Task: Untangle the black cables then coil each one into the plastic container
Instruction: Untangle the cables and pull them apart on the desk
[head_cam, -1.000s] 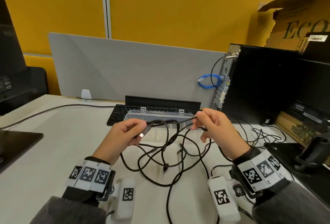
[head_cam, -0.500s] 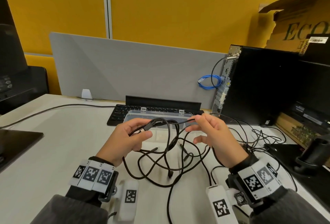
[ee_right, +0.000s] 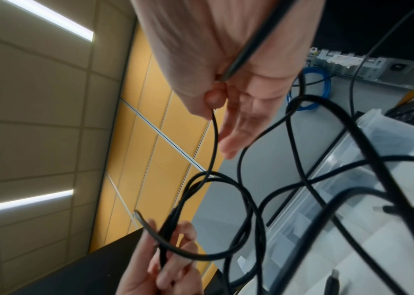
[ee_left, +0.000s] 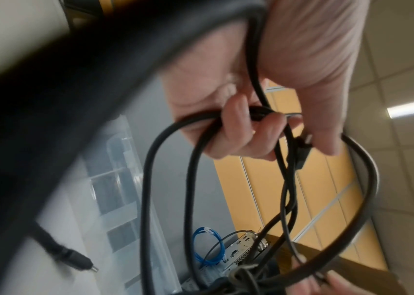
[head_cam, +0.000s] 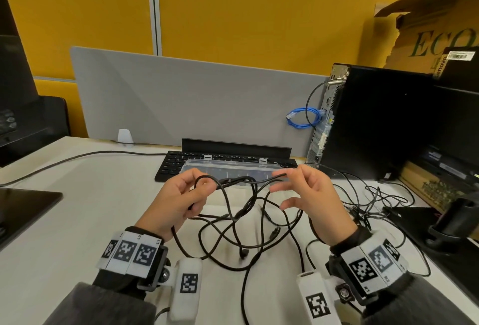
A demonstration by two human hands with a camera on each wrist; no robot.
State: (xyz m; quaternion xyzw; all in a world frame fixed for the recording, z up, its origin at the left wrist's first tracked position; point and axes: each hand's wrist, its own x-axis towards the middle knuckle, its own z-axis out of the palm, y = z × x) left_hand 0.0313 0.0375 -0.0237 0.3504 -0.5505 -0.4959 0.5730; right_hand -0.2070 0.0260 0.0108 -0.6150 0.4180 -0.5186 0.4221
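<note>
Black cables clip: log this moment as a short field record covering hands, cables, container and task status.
left hand: fingers curled round a loop of the black cables
right hand: pinches one strand between thumb and forefinger, other fingers spread
cables: still tangled, partly lifted, the rest lying on the desk
plastic container: clear, behind the hands, in front of the keyboard
status: untangling under way; no coiled cable visible in the container

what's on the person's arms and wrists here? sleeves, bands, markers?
Both hands are bare: left hand, right hand. Grey sleeves with dark cuffs. Each wrist carries a white band printed with square black-and-white fiducial tags, fixed to a black mount. A white padded block bearing one tag sits under each wrist.
</note>
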